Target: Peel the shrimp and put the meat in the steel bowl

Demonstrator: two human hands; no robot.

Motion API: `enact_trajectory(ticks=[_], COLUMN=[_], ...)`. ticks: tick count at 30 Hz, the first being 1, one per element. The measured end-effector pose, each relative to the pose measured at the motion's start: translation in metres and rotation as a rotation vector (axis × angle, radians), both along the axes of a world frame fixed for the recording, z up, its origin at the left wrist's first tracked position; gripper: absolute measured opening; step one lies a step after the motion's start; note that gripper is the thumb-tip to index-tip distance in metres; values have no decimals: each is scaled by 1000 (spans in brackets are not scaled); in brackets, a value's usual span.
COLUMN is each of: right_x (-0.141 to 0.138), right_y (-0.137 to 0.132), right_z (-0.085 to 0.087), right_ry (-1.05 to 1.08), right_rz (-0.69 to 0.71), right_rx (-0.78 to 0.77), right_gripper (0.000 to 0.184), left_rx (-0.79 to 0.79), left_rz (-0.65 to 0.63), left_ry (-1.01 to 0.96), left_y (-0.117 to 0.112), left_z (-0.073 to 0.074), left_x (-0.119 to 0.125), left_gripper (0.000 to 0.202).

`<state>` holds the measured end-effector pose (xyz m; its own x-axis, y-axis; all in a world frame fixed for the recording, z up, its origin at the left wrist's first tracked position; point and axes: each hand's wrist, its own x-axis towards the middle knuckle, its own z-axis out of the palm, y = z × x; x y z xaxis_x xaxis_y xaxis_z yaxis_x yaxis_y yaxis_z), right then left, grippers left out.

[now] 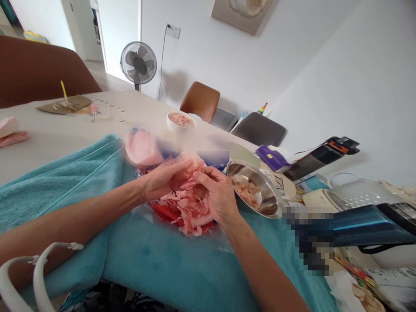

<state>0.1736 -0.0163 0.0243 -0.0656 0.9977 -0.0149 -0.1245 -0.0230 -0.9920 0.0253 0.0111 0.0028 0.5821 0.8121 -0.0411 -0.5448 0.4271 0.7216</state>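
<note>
Both hands meet over the middle of the towel-covered table around a pink fruit piece [194,164], which looks like a pomelo segment. My left hand [164,177] grips it from the left. From the right, my right hand [221,193] pinches at its edge with thumb and forefinger. Right below lies a heap of pink peel and membrane scraps [190,212] on a red plastic bag [162,212]. A thick, pale pink rind piece [143,147] sits beyond my left hand. To the right, a tilted steel bowl [274,197] contains pinkish fruit bits [248,193].
A teal towel [182,264] covers the near table. Farther back stands a white bowl [172,125] filled with pink pulp [181,119]. At the right are a blue tumbler [367,223], a black bottle [312,160] and a purple packet [271,158]. More rind [11,130] lies far left.
</note>
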Motion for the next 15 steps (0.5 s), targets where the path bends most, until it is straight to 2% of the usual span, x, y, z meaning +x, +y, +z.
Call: enact_trajectory(ticks=[4, 7, 15], right_x=[-2, -2, -9], right_y=[-1, -2, -11], right_z=[-5, -7, -1], right_ry=[-225, -284, -66], right_rz=[-148, -181, -114], right_rx=[161, 206, 115], right_gripper=[18, 17, 15], left_rx=[7, 26, 31], left_rz=[-20, 6, -104], left_ry=[-19, -31, -34], left_y=[0, -1, -3], left_z=[-1, -1, -3], left_x=[0, 1, -1], left_gripper=[21, 19, 30])
